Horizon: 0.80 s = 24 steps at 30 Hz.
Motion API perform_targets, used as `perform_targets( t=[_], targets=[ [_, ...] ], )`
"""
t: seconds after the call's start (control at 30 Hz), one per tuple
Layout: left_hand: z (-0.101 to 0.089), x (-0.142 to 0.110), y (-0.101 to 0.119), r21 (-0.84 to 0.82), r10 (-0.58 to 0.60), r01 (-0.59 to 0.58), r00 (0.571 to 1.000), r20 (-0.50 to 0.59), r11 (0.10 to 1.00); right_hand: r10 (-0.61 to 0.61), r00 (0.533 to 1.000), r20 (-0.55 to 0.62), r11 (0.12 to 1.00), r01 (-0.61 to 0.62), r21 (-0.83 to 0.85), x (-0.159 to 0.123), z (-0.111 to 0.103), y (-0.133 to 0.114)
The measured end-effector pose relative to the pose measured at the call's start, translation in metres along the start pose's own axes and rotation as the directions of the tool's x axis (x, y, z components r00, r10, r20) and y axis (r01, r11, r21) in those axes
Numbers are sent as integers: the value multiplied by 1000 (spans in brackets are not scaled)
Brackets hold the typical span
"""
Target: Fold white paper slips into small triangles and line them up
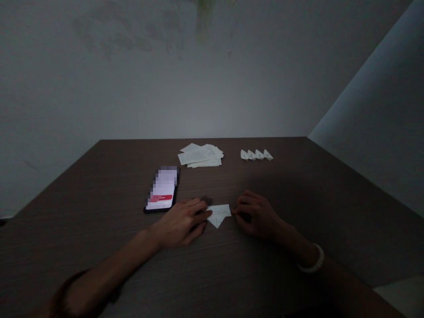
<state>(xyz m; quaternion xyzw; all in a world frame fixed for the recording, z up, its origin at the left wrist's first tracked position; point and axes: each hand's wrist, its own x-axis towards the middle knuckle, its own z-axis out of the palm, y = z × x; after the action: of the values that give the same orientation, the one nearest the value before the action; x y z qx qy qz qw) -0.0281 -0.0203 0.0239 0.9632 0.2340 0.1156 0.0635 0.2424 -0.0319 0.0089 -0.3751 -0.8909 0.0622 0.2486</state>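
A small folded piece of white paper [219, 214] lies on the dark wooden table [99, 194], with a point hanging toward me. My left hand [180, 222] lies over its left edge, fingers stretched flat and pressing it down. My right hand [255, 213] is at the paper's right corner, fingers curled and pinching that corner. A white bead bracelet [313, 263] sits on my right wrist.
A phone [163, 188] with a lit screen lies just left of my left hand. Farther back are a loose stack of paper sheets [200, 155] and a row of several small folded paper shapes [256, 155]. Grey walls close the table's far and right sides.
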Motion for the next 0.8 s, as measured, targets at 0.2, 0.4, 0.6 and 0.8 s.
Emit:
perform_targets(
  t=[0.2, 0.4, 0.6, 0.8],
  targets=[
    [-3, 2, 3, 22, -9, 8, 999, 46, 1000, -22, 998, -57, 1000, 21, -11, 5, 4, -3],
    [-3, 4, 6, 27, -5, 3, 998, 62, 1000, -103, 990, 92, 995, 103, 6, 12, 7, -9],
    [-1, 9, 6, -16, -26, 27, 998, 49, 1000, -98, 990, 99, 994, 103, -46, 14, 6, -13],
    [4, 10, 4, -18, -2, 2, 1000, -23, 1000, -76, 994, 76, 997, 78, -21, 16, 11, -12]
  ],
)
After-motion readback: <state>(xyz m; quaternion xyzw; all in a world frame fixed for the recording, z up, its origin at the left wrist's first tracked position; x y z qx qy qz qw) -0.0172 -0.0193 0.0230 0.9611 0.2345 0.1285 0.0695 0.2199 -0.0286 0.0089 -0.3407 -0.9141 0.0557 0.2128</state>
